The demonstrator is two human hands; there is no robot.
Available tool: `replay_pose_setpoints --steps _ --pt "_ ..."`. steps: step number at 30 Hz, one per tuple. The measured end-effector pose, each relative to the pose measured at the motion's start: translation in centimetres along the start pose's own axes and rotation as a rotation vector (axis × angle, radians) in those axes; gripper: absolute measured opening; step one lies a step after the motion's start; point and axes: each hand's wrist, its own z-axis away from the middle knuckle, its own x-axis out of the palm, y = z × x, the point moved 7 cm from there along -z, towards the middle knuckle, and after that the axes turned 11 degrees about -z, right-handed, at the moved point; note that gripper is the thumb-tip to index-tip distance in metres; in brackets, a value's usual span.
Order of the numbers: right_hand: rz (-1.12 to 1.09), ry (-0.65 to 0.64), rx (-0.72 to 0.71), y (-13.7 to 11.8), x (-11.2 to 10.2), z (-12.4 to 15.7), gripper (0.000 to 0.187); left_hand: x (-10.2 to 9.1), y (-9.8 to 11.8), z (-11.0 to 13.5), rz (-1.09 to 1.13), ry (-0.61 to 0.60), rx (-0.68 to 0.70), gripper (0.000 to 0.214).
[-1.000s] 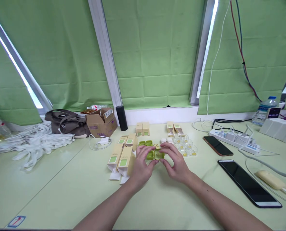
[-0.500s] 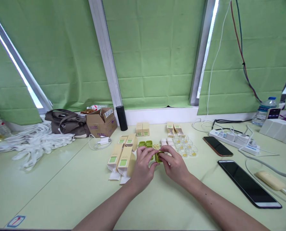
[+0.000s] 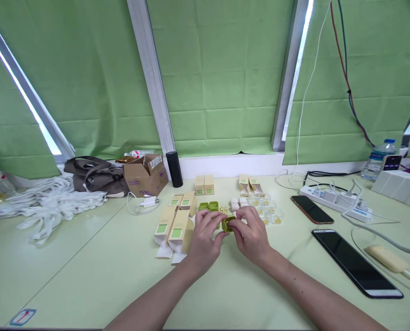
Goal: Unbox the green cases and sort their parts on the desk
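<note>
My left hand [image 3: 205,236] is closed on a small olive-green square cup [image 3: 228,224], its mouth tilted toward me. My right hand [image 3: 252,234] reaches to the cup's opening with pinched fingers; whatever they hold there is hidden. Just behind my hands stand several more green cups [image 3: 209,205]. Beside these lie small yellowish pieces [image 3: 223,210] and white blocks [image 3: 235,204]. Clear containers with yellow spots [image 3: 268,209] sit beyond my right hand. To the left of my left hand lie cream cartons with green windows [image 3: 179,230], their near flaps open.
More cream cartons [image 3: 205,184] stand at the back, with two open ones [image 3: 249,185] to their right. On the right are two phones [image 3: 356,262], a power strip [image 3: 336,202] and loose cables. A cardboard box [image 3: 146,177], a bag [image 3: 97,177] and white straps [image 3: 63,202] lie left.
My right hand's fingers have drawn together and shifted slightly at the cup's mouth, uncovering more of it. My left hand and the cup stay nearly still.
</note>
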Motion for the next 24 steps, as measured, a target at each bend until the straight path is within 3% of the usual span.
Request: replay_pose_setpoints --steps 13,24 --pt "0.033 0.026 -0.147 -1.0 -0.4 0.1 0.025 -0.2 -0.1 0.0 0.042 0.023 -0.037 0.043" --pt "0.031 0.022 -0.190 -1.4 -0.5 0.1 0.026 -0.1 -0.3 0.0 0.082 0.016 -0.081 0.042"
